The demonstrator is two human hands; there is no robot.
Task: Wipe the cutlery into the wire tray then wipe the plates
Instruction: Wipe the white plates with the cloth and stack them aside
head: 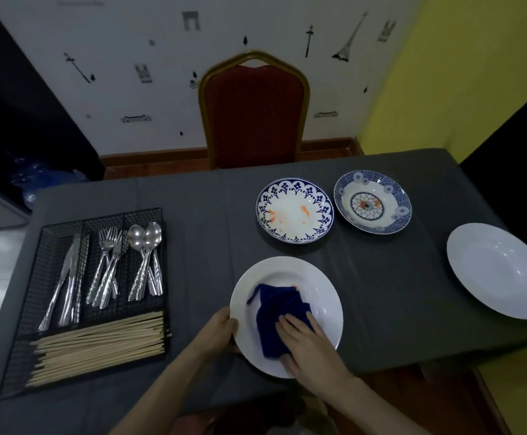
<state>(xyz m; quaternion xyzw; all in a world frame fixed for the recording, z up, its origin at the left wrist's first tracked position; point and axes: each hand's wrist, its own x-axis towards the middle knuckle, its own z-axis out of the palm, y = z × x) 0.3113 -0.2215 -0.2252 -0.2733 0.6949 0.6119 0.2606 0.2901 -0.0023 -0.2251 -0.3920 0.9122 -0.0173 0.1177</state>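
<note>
Blue cloth [282, 321], folded, lies in the well of the near white plate [322, 279] under the right hand [311, 343], whose fingers lie fairly flat and press it down. Left hand [220, 329] grips the plate rim at 9 o'clock, fingers curled over the edge. An orange smear shows just beyond the cloth at 12 o'clock. To wipe well, steady the rim and sweep toward that smear, then round the rim. On the grey worktop [199, 221], two patterned plates [293, 211] [372, 200] at 12 to 1 o'clock carry orange marks; a second white plate [501, 271] sits at 3 o'clock. Wire tray [52, 233] at 9 o'clock holds knives [67, 277], forks [108, 268], spoons [146, 262] and chopsticks [99, 346]; the cutlery stage looks finished.
</note>
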